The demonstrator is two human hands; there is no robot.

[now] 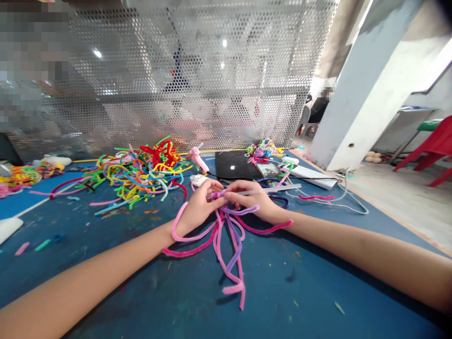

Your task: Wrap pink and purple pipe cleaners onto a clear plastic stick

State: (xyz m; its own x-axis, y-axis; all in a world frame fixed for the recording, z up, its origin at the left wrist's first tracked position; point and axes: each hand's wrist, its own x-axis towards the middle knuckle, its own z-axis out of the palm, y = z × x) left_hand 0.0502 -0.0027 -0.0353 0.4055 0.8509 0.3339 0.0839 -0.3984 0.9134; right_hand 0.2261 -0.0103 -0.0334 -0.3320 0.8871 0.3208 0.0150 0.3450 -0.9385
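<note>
Both hands meet at the middle of the blue table (197, 292). My left hand (201, 203) is closed on a bundle of pink, magenta and purple pipe cleaners (221, 230), whose loose ends hang and curl toward me. My right hand (249, 198) pinches at the same bundle, its fingertips against a purple and pink wrapped part (216, 194). A pale translucent stick (282, 188) runs out to the right from behind my right fingers. The exact grip of the fingertips is partly hidden.
A heap of coloured pipe cleaners (141, 169) lies at the back left. Behind my hands are a pink glue gun (198, 159), a black flat device (235, 165) and a small yarn pile (264, 150). A white power strip (312, 177) with cables lies right. Perforated metal (197, 84) stands behind.
</note>
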